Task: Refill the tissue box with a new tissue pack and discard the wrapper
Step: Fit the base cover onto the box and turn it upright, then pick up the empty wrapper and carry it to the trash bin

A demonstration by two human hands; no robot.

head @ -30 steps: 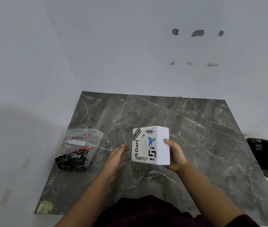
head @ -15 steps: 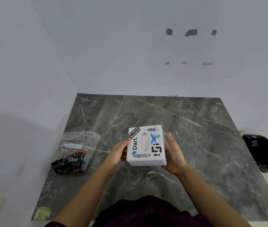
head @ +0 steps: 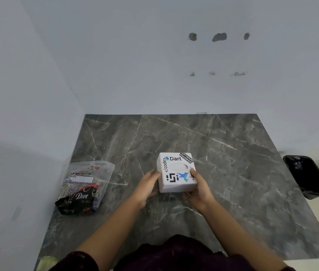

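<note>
A white square tissue box [head: 176,172] with stickers and an oval opening on top is held over the middle of the dark marble table [head: 232,153]. My left hand [head: 147,183] grips its left side and my right hand [head: 198,187] grips its right side and near corner. A clear plastic tissue pack [head: 84,187] with a black "Dove" print lies flat at the table's left edge, apart from both hands.
A black bin [head: 309,177] lined with a bag stands on the floor past the table's right edge. White walls close the table off on the left and at the back. A small yellowish scrap [head: 46,262] lies at the near left corner.
The box has been turned about a quarter turn, so the "Dart" sticker now faces the far side. My left hand, free a second ago, now holds the box's left side.
</note>
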